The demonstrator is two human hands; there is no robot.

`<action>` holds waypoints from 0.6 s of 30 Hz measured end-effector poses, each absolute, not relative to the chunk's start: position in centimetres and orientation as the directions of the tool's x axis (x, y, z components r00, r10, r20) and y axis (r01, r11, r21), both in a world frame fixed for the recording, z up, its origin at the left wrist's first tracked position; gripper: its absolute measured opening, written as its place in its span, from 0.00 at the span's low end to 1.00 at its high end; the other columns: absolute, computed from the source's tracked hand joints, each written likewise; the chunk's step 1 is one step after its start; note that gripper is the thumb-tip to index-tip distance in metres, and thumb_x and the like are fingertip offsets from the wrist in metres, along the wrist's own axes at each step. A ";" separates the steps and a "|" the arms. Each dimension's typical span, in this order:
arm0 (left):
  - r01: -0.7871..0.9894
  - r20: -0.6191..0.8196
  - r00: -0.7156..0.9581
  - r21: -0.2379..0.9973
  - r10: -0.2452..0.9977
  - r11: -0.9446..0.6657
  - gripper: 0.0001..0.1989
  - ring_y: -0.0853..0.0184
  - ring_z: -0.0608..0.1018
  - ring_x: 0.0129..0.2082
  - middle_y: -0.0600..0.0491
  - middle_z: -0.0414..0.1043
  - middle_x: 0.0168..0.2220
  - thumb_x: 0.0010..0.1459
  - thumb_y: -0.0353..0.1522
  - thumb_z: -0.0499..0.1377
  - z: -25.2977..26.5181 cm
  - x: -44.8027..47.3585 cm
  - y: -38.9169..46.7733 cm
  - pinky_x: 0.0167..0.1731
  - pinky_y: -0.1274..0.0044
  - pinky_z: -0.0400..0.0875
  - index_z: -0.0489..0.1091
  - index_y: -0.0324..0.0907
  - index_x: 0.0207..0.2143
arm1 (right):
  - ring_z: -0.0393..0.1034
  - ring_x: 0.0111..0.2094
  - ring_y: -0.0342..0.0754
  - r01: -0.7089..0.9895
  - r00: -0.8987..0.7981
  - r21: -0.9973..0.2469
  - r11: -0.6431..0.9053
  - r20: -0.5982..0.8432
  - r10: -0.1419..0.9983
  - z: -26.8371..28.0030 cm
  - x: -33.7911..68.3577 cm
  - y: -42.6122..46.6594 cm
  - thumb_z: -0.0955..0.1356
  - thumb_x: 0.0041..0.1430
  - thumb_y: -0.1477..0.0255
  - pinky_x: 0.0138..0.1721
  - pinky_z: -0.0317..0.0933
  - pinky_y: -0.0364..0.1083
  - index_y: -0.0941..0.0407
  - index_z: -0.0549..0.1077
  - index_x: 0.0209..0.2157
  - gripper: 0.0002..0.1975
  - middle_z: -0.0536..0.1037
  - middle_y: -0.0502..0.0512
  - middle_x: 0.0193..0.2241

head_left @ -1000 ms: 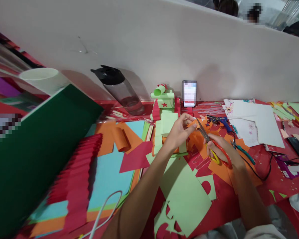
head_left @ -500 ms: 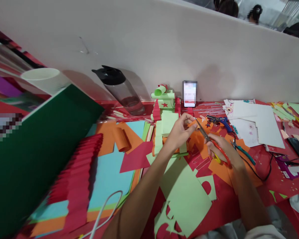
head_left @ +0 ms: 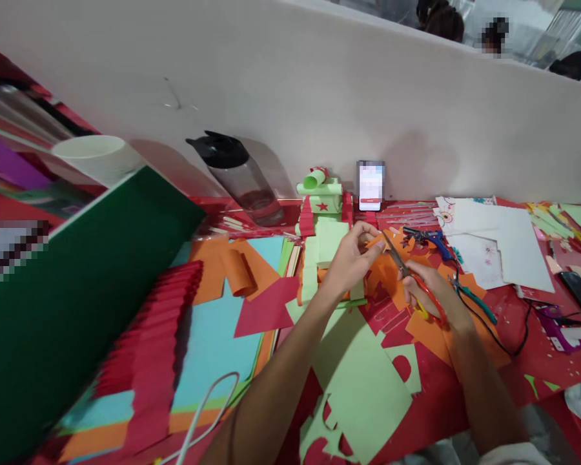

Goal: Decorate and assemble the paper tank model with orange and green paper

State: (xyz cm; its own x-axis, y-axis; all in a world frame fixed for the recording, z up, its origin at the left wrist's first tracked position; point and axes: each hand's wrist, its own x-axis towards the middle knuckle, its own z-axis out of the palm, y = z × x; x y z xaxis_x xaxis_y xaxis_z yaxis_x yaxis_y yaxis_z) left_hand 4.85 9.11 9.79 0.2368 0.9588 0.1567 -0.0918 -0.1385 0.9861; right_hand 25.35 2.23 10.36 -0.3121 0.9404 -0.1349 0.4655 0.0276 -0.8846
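Observation:
My right hand [head_left: 426, 290] grips a pair of scissors [head_left: 421, 282] with red and yellow handles, its blades pointing up and left. Close to the blade tips, my left hand [head_left: 356, 255] pinches a small piece of orange paper [head_left: 374, 241], partly covered by the fingers. Just behind and left of that hand stands a light-green paper model [head_left: 332, 239] with red strips, a red star and a rolled tube on top. Orange paper scraps [head_left: 392, 281] lie under both hands. A cut light-green sheet [head_left: 363, 374] lies in front, between my forearms.
A phone [head_left: 370, 187] leans on the white partition [head_left: 281, 97], and a water bottle [head_left: 244, 177] stands left of it. A blue glue gun [head_left: 433, 240] and teal pliers [head_left: 477, 300] lie to the right. A green board [head_left: 87, 303] rises at the left beside coloured sheets [head_left: 217, 342].
The view has shifted slightly, so everything sits a little lower and further right. Both hands keep nearly the same pose, scissors by the orange paper.

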 end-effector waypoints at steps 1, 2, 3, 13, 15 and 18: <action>-0.093 0.159 0.235 0.986 0.959 -0.140 0.11 0.63 0.80 0.37 0.56 0.71 0.31 0.59 0.36 0.64 9.7 4.9 9.2 0.36 0.74 0.70 0.65 0.44 0.38 | 0.70 0.21 0.45 0.467 -0.311 -0.884 0.026 -0.137 0.941 10.3 25.4 2.2 0.63 0.72 0.50 0.26 0.64 0.44 0.53 0.70 0.42 0.20 0.75 0.48 0.23; -0.095 0.159 0.232 0.986 0.960 -0.140 0.11 0.63 0.80 0.37 0.56 0.71 0.32 0.58 0.37 0.64 9.6 4.9 9.2 0.36 0.74 0.70 0.65 0.44 0.38 | 0.70 0.21 0.45 0.468 -0.309 -0.883 0.027 -0.135 0.941 10.2 25.4 2.3 0.63 0.71 0.50 0.26 0.63 0.43 0.53 0.70 0.42 0.20 0.75 0.47 0.22; -0.097 0.157 0.229 0.986 0.961 -0.138 0.11 0.64 0.80 0.36 0.56 0.70 0.32 0.58 0.37 0.64 9.5 4.9 9.2 0.36 0.74 0.70 0.65 0.44 0.38 | 0.70 0.21 0.44 0.469 -0.307 -0.883 0.029 -0.132 0.942 10.1 25.4 2.3 0.63 0.71 0.49 0.25 0.63 0.43 0.53 0.69 0.42 0.21 0.75 0.47 0.22; -0.139 0.153 0.226 0.982 0.962 -0.124 0.12 0.63 0.81 0.38 0.57 0.70 0.32 0.57 0.36 0.65 9.4 4.9 9.3 0.37 0.73 0.71 0.65 0.44 0.38 | 0.70 0.20 0.44 0.489 -0.287 -0.872 0.020 -0.139 0.948 9.7 25.5 2.4 0.64 0.70 0.48 0.24 0.62 0.41 0.52 0.70 0.41 0.21 0.75 0.46 0.22; -0.140 0.155 0.225 0.982 0.962 -0.126 0.13 0.64 0.81 0.37 0.56 0.70 0.33 0.57 0.36 0.66 9.4 4.9 9.3 0.37 0.74 0.71 0.65 0.44 0.38 | 0.70 0.20 0.44 0.492 -0.288 -0.870 0.028 -0.133 0.948 9.6 25.5 2.4 0.65 0.70 0.48 0.24 0.62 0.41 0.52 0.70 0.42 0.21 0.75 0.46 0.22; -0.151 0.153 0.228 0.981 0.962 -0.121 0.13 0.64 0.81 0.37 0.57 0.70 0.32 0.57 0.36 0.66 9.3 4.8 9.3 0.37 0.74 0.71 0.65 0.44 0.38 | 0.69 0.20 0.43 0.479 -0.281 -0.878 0.022 -0.130 0.951 9.5 25.4 2.4 0.66 0.68 0.48 0.24 0.61 0.41 0.52 0.70 0.41 0.20 0.74 0.46 0.22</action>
State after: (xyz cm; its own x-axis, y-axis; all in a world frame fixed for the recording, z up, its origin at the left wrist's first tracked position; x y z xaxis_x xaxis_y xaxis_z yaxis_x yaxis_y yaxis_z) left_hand 4.85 9.33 9.33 0.2275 0.9616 0.1535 -0.1509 -0.1209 0.9811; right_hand 25.44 2.45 9.50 -0.2815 0.9507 -0.1300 0.4788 0.0217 -0.8777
